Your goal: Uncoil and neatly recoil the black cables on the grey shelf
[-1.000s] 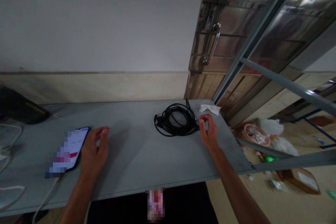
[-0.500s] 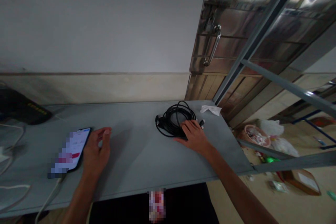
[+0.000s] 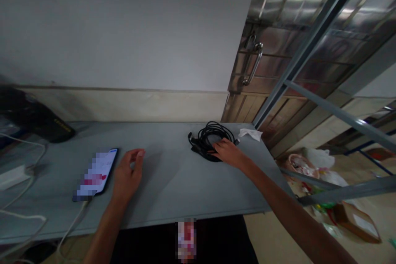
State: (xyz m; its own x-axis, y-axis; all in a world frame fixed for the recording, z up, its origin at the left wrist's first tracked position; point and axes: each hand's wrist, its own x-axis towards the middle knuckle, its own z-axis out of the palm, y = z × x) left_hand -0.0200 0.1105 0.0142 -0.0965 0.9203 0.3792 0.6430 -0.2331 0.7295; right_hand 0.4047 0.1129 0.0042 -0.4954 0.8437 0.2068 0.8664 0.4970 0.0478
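- Black coiled cable [image 3: 201, 142] made of thin, round cord lies on the flat grey table [image 3: 173, 185], near the back edge and toward the right end.
- The right hand [image 3: 228, 152] is on the near right part of the cable. Its fingers are bent over the loops, but I cannot tell if they grip it.
- The left hand [image 3: 127, 173] holds nothing. Its fingers curl a little, and there is a gap between them and the thumb.
- A dark phone with a bright screen [image 3: 98, 173] lies just left of that hand, with a white cord [image 3: 73, 225] at its near end.
- A crumpled white tissue [image 3: 251, 133] is just right of the loops.
- A big black bottle-like thing [image 3: 46, 120] lies at the back left.
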